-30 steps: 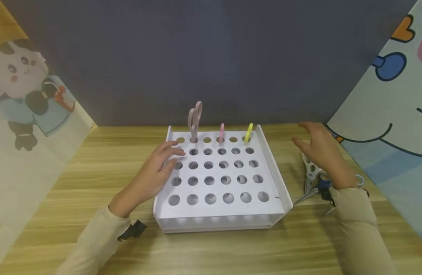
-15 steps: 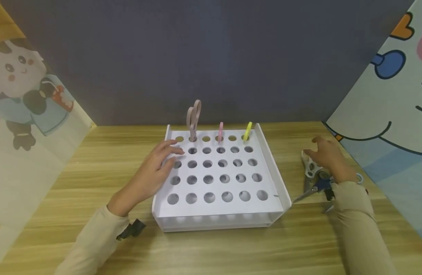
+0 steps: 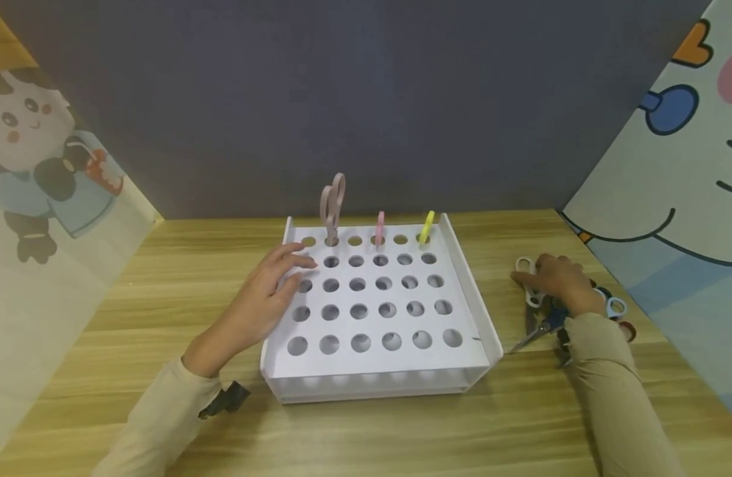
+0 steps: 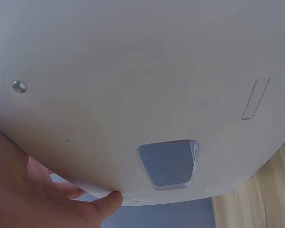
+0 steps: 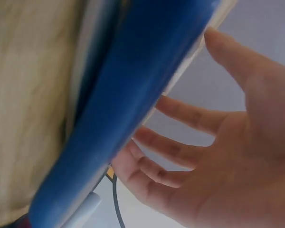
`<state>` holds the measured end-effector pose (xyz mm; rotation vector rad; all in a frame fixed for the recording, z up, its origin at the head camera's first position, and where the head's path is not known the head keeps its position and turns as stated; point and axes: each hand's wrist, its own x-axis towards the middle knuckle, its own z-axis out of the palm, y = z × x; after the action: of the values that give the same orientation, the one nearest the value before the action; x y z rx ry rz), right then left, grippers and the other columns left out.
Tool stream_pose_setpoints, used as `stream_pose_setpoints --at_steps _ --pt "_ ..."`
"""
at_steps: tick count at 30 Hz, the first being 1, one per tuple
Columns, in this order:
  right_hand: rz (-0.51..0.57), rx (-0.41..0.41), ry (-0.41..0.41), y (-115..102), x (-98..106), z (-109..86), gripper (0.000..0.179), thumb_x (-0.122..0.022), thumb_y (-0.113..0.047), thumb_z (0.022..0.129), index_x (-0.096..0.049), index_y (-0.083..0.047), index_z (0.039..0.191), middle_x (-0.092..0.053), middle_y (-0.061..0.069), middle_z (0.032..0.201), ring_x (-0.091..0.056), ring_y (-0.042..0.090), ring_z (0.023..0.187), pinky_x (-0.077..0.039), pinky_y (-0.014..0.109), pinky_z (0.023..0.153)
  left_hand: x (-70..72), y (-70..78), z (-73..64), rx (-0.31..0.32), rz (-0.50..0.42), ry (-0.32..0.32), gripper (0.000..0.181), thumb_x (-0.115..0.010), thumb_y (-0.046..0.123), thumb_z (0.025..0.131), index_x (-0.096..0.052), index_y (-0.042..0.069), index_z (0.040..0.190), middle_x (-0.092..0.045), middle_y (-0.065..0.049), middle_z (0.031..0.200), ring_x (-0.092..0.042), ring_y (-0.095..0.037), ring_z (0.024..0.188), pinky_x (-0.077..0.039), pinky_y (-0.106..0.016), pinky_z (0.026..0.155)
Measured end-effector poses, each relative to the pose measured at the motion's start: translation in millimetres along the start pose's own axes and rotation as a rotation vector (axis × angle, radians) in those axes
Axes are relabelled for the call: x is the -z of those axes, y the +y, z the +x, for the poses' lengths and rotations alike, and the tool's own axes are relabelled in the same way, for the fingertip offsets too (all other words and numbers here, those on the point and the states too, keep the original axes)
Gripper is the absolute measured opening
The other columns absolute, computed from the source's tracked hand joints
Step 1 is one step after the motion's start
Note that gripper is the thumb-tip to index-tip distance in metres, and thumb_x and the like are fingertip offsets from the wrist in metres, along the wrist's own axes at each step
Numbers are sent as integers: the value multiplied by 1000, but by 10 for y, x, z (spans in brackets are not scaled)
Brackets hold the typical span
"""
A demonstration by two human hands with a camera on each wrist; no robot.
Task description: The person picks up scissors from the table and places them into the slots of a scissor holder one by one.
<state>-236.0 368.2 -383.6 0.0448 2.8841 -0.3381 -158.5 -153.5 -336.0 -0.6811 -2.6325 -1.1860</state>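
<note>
Scissors with a white handle (image 3: pixel 529 291) lie now within reach under the right grip (image 3: pixel 558 281), which has come down with fingers parted, holding nothing; the left grip (image 3: pixel 265 293) rests, relaxed, on the perforated rack (image 3: pixel 371 362).

We count: 1 white rack (image 3: pixel 377 361) | 29 visible holes (image 3: pixel 361 342) | standing in it, 1 mauve pair of scissors (image 3: pixel 332 228), 1 pink item (image 3: pixel 380 228), 1 yellow item (image 3: pixel 427 226) | 2 hands (image 3: pixel 261 298) | at least 2 loose pairs of scissors (image 3: pixel 544 327), overlap hiding the total
</note>
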Motion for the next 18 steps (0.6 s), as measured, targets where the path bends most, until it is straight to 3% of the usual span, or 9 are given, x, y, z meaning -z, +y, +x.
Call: stream_pose_setpoints --at_steps 5,10,14,18 --pt "16 -11 2 -15 -16 16 83 -56 -55 94 -40 20 129 -40 49 128 -27 70 121 -14 80 103 -2 9 0 -6 -3 7 24 -51 3 98 -66 4 117 -45 -15 149 -34 -37 143 -22 -60 117" --pt "47 -10 4 -9 -24 16 77 -58 -56 92 -45 15 120 -45 47 125 -28 70 119 -13 80 102 -1 11 -2 -1 -1 6 25 -50 3 99 -66 3 117 -45 -16 149 -34 -38 142 -23 -60 116" --pt "64 -11 10 -18 -23 1 83 -60 -60 90 -47 15 123 -47 44 126 -33 67 117 -19 79 101 0 13 -7 12 5 -3 25 -50 5 99 -66 4 118 -44 -16 150 -33 -38 143 -22 -61 116" --pt "65 7 39 -40 -20 -7 87 -61 -61 89 -47 15 130 -50 42 127 -43 61 113 -36 73 93 2 16 -13 13 6 -5 25 -50 5 99 -66 4 118 -44 -17 150 -32 -38 143 -22 -61 116"
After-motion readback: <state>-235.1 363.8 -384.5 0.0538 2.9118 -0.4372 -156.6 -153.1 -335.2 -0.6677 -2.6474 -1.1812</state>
